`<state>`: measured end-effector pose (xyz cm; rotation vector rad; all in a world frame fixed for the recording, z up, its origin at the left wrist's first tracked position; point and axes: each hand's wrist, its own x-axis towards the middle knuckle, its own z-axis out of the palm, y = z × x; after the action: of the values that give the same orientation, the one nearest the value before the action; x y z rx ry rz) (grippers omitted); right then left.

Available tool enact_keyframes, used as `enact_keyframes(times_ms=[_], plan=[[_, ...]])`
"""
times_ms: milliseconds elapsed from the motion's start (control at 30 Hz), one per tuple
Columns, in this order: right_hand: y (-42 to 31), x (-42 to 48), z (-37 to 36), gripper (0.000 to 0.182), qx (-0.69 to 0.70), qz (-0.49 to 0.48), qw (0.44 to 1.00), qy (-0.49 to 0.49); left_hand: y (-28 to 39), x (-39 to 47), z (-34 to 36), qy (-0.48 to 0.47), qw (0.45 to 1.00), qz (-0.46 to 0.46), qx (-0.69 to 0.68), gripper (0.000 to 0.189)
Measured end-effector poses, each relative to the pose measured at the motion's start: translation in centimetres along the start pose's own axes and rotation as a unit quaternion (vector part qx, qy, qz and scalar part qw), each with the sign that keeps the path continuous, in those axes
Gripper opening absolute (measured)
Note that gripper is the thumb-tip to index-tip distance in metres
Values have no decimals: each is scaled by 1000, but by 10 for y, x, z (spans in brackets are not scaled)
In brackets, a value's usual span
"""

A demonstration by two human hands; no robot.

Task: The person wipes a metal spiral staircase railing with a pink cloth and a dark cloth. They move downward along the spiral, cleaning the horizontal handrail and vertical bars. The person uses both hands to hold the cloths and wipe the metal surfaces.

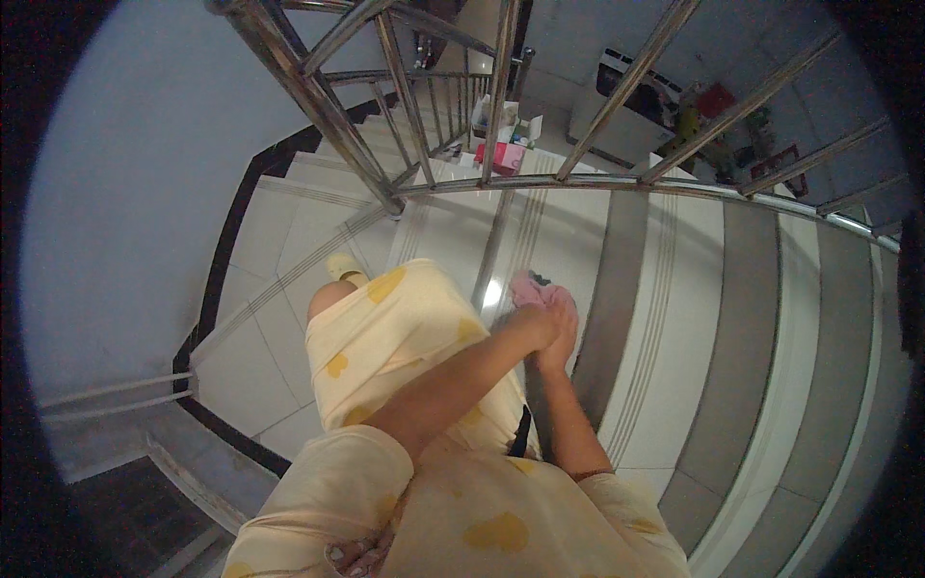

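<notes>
My left hand (536, 326) and my right hand (562, 345) are together in front of my knees, fingers overlapping. A bunched pink cloth (538, 290) is gripped between them, with a small dark patch at its far edge. Below the cloth lies a pale tiled stair tread (535, 231) with grooved lines. Much of each palm and part of the cloth are hidden by the fingers. Pale yellow clothing with heart shapes (405, 332) covers my bent legs, and a yellow slipper (340, 266) shows past one knee.
A stainless steel railing (520, 182) crosses ahead, with a thick post (332, 123) at the left. Stairs (672, 289) continue to the right, edged by grey risers. Beyond the railing are a pink box (506, 157), open cartons (526, 130) and a white appliance (621, 108). A wall (144, 180) stands left.
</notes>
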<state>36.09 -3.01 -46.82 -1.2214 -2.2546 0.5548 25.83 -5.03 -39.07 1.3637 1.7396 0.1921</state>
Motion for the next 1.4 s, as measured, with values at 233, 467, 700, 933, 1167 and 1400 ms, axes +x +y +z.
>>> enact_keyframes(times_ms=[233, 467, 700, 933, 1167, 1400], plan=[[11, 4, 22, 40, -52, -79, 995, 26, -9, -13, -9, 50, 999, -6, -11, 46], [-28, 32, 20, 40, 35, 17, 999, -20, -30, 8, 3, 126, 982, -101, -93, 49], [-53, 25, -23, 30, 93, 111, 983, -109, -43, 51, 42, 128, 988, -22, -78, 44], [-42, 49, -68, 26, 144, 86, 983, -74, 22, -46, -8, 235, 954, 83, -169, 40], [-117, 71, -183, 37, 64, -84, 986, 131, 92, -129, -62, 342, 893, 243, -165, 45], [-112, 52, -259, 53, 26, -23, 995, 98, 130, -116, -38, 233, 906, 323, -142, 50]])
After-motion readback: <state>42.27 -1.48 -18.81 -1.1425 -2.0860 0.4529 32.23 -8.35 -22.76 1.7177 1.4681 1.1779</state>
